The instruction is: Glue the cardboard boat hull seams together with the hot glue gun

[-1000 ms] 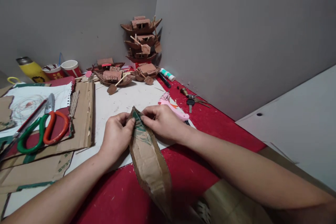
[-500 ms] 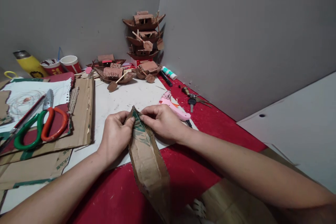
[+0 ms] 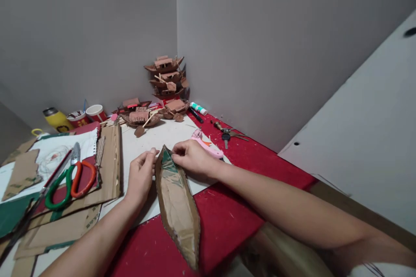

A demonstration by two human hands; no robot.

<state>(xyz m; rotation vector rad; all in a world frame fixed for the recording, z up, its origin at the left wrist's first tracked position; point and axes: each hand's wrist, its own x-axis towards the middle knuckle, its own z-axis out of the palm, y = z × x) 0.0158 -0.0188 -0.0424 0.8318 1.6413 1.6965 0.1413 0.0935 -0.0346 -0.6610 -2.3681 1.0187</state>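
Observation:
A long cardboard boat hull [image 3: 177, 199], pointed at both ends and with folded-up sides, lies in front of me. Green print shows inside its far tip. My right hand [image 3: 195, 158] pinches the hull's right side near that tip, thumb on the inner face. On the other side, my left hand [image 3: 141, 177] rests close to the left edge. Its thumb is off the cardboard and its fingers are loosely bent, holding nothing. Just beyond my right hand lies a pink glue gun [image 3: 208, 146], partly hidden by it.
Scissors [image 3: 69, 181] with green and orange handles lie on cardboard sheets [image 3: 110, 164] at left. Several finished model boats [image 3: 165, 75] are stacked in the corner, others [image 3: 139, 117] before them. Keys [image 3: 225, 138], a marker [image 3: 196, 115], paper cups [image 3: 95, 113] and a yellow bottle [image 3: 57, 120] stand or lie around.
My left thumb has come off the hull's tip and that hand has moved slightly away to the left. The right hand keeps its pinch. The camera view has shifted, showing more of the hull.

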